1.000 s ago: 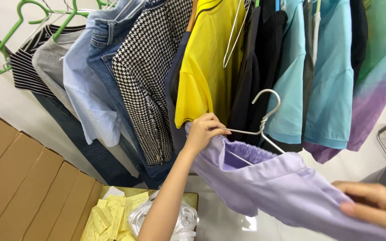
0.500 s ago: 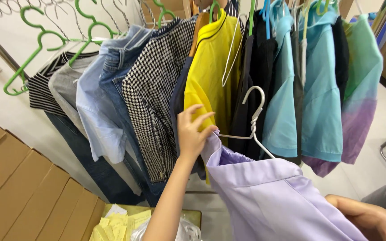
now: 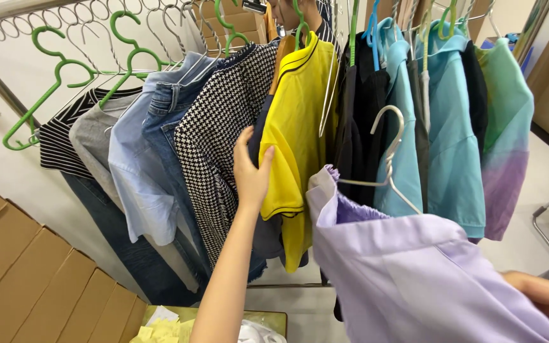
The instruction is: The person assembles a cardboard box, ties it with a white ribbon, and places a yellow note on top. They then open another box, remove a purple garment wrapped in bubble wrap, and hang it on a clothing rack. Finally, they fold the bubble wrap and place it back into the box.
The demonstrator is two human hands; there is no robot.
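Soft matt lilac cloth on the shirt (image 3: pixel 414 273), hung on a thin, shiny white wire hanger (image 3: pixel 386 159). The yellow shirt (image 3: pixel 297 127) looks smooth and slightly sheeny, the check jacket (image 3: pixel 217 140) coarsely woven, the jeans (image 3: pixel 163 127) sturdy denim. Glossy green plastic hangers (image 3: pixel 52 89) hook on a bare metal rail (image 3: pixel 96 13). Below, matt brown cardboard boxes (image 3: pixel 27 279).

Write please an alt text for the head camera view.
The left hand touches a yellow shirt on a crowded clothes rack, while the right hand holds a lilac shirt on a white hanger.
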